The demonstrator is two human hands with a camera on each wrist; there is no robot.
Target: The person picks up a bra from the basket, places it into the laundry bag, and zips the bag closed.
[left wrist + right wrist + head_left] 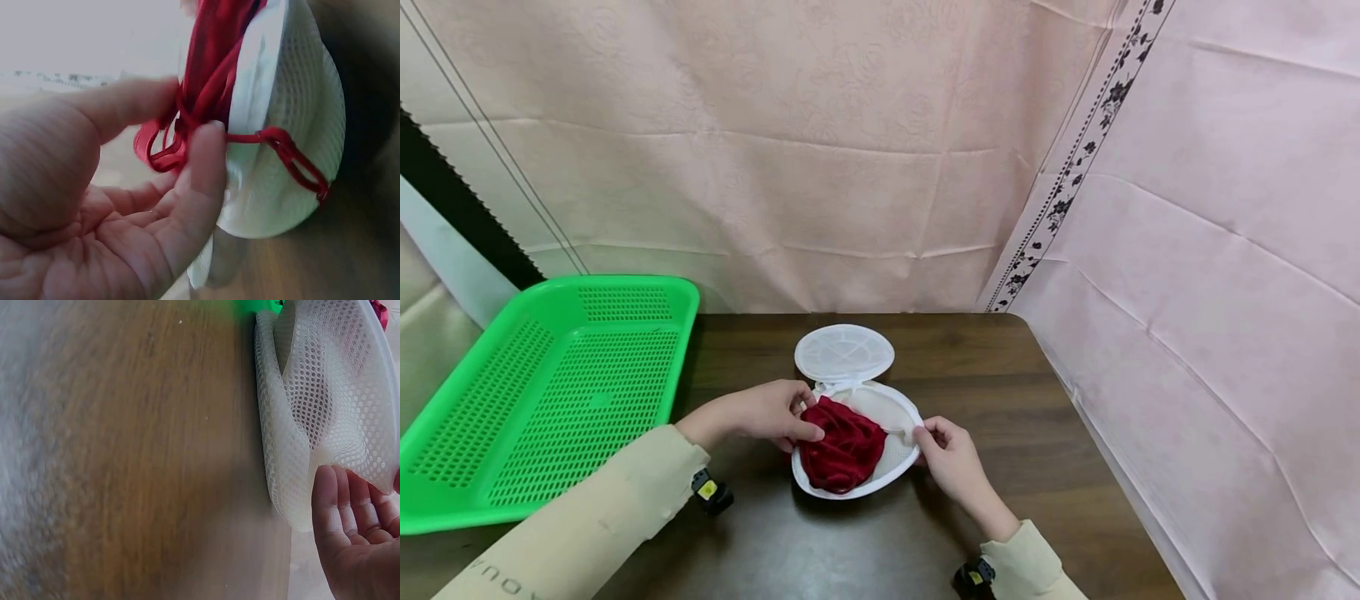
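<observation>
Head view gives me the red cloth (842,454) bunched inside the open white mesh bag (891,477), below the centre of the frame, with the left hand (763,411) at the cloth's upper left and the right hand (953,462) at the bag's right rim. From the left wrist, I read the left fingers (205,165) pinching a looped red strip (147,147) mid-frame, just beside the bag's pale edge; a thin red strap (297,159) runs rightward over the mesh. I can't tell how strip and strap join, and the cloth runs off the top of that frame. Lower right in the right wrist view, the right fingers (355,500) lie curled against the mesh with the thumb nearly all cut off; the head view shows me that thumb over the rim, so they pinch it. Only a red sliver shows at the upper right there. The folds hide the cloth's full shape from me. The round lid (844,354) is folded back above the bag, over the dark surface (1000,392), and the green basket (613,281) at left is clipped by the frame.
</observation>
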